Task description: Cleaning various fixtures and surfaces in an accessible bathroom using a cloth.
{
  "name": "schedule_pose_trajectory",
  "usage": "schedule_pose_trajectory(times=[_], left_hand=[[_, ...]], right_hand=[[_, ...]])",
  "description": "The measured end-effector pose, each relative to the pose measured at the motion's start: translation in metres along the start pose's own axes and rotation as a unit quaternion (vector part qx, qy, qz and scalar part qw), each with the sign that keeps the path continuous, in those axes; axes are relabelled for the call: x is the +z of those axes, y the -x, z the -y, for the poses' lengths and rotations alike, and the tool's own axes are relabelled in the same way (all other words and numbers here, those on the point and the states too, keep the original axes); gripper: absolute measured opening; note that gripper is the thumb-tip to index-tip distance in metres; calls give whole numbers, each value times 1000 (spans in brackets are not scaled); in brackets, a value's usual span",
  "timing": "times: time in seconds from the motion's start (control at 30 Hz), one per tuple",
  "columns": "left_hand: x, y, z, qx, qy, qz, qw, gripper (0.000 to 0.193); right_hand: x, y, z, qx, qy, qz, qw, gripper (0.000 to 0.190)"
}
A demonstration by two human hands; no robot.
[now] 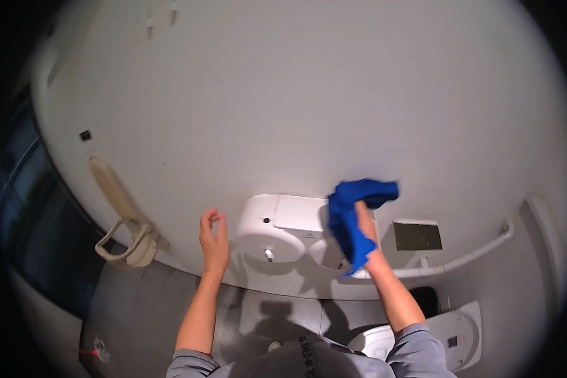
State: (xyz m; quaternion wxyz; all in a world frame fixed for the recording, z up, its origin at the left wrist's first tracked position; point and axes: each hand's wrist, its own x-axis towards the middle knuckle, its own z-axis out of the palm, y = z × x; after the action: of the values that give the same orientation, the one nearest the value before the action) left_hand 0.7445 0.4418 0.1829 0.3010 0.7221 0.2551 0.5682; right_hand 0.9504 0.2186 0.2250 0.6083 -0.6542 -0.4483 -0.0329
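A crumpled blue cloth (344, 215) is bunched around my right hand (368, 227), which grips it in front of the right end of a white double toilet-roll dispenser (269, 231). Part of the cloth hangs down toward my wrist, and the hand and cloth are slightly blurred. Most of my right fingers are hidden behind the fabric. From this angle I cannot tell whether the cloth touches the dispenser. My left hand (215, 245) is raised to the left of the dispenser, empty, with its fingers loosely bent and apart from the thumb. A strip of toilet paper (269, 255) pokes out under the dispenser's left side.
On the left, a beige wall-mounted child seat (134, 236) juts from the wall. A white grab bar (468, 260) runs below a dark rectangular panel (416, 235) at right. A toilet (375, 340) with its lid (465, 326) raised and a black bin (425, 301) stand lower right.
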Motion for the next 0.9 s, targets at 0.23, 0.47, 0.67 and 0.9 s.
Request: schedule_pose_trajectory(times=[0.23,0.47,0.67,0.9], left_hand=[[-88,148,86,-242,-40,-29,969,25],[-153,297,122,-358,-169,-103,913,19],[-209,398,176,-433,-225,-161,858,21],[-286,521,179,-621,-267,-168,717,24]], right_hand=[[120,-32,28,-212,338,215,891,38],[220,-54,22,-269,454,368,766,21],[310,-5,-21,-281,587,599,466,30],[348,71,-153,-18,509,793,335,53]])
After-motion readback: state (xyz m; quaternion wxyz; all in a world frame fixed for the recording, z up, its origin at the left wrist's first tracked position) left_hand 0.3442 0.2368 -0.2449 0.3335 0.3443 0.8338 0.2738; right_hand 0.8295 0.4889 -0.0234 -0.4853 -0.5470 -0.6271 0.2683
